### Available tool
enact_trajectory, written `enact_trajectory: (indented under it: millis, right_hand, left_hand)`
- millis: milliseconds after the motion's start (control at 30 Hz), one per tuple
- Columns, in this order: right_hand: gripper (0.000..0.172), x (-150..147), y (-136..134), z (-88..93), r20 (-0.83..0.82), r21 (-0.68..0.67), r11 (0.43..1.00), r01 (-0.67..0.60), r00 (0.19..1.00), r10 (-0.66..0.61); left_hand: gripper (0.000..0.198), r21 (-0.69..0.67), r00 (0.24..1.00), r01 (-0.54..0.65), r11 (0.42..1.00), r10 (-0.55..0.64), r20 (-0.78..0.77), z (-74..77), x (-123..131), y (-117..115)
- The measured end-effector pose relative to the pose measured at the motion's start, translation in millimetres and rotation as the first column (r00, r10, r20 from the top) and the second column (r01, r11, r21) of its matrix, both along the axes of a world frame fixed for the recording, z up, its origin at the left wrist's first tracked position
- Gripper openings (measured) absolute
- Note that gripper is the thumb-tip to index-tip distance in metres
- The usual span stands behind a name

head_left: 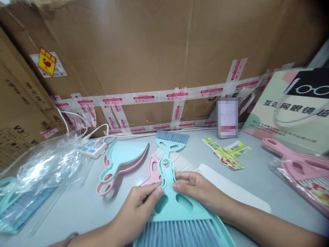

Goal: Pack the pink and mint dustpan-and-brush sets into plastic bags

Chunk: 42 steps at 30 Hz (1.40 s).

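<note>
In the middle foreground lies a teal hand brush [180, 207] with blue bristles, its handle pointing away from me. Under it sits a teal dustpan [223, 230], whose edge shows at the lower right. My left hand [137, 209] is closed on the left edge of the handle, thumb on top. My right hand [197, 188] grips the handle's right side, its fingertips partly hidden. Just beyond the handle's end is a second, smaller teal brush [171, 145] with blue bristles. A pink brush [154, 173] with white bristles lies partly covered by the teal handle.
To the left, a teal dustpan [128, 151] rests on a pink dustpan [120, 176]. A bagged teal set [28, 206] and a power strip [92, 147] are farther left. Right: a white sheet [236, 188], label cards [226, 154], a pink brush set [300, 164] and a paper bag [290, 113].
</note>
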State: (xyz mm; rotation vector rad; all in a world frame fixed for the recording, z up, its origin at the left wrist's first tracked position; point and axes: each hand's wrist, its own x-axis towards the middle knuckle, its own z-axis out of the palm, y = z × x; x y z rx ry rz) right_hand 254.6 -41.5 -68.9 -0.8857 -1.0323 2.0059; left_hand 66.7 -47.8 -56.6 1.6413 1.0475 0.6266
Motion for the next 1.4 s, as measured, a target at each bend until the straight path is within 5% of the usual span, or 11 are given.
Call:
enact_trajectory:
  millis: [633,1200,1400]
  right_hand:
    - [0.045,2,-4,-5.6,0.085,0.225,0.974,-0.017,0.996,-0.003]
    - [0.031,-5,1,9.9,0.186,0.132,0.991,0.019,0.982,-0.043]
    - [0.034,-11,12,11.7,0.209,0.079,0.993,0.090,0.972,-0.105]
  left_hand:
    - [0.040,0.067,0.989,-0.146,0.987,0.147,-0.012,0.8,1,-13]
    - [0.037,0.170,0.993,0.048,0.984,-0.029,-0.111,6.9,-3,7]
    - [0.042,0.169,0.993,0.035,0.985,-0.015,-0.117,1.9,2,12]
